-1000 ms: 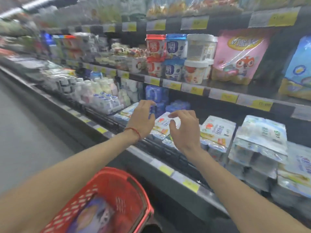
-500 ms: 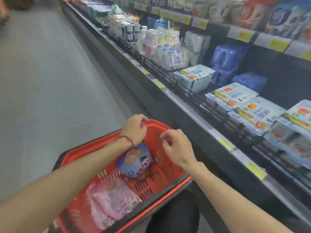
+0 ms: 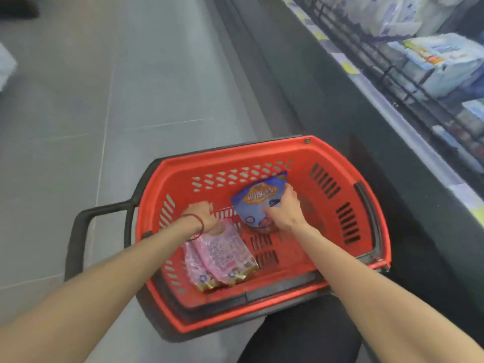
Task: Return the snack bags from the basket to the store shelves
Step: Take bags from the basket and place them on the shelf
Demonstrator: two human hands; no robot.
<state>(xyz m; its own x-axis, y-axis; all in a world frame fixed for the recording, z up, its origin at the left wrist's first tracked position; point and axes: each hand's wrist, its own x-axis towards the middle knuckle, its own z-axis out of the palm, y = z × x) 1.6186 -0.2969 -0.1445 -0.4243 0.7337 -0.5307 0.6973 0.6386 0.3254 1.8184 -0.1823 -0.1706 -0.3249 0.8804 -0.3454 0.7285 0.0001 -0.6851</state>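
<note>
Both hands are down in the red basket (image 3: 348, 163) on the floor beside the shelves (image 3: 429, 74). Left hand (image 3: 203, 214) has its grip closed on the top of the pink snack bags (image 3: 222, 255), and right hand (image 3: 284, 208) is gripping the blue snack bag (image 3: 255, 199).

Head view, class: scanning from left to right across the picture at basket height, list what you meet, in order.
Black handle → left hand → blue bag → right hand → basket's right rim → shelf front.
</note>
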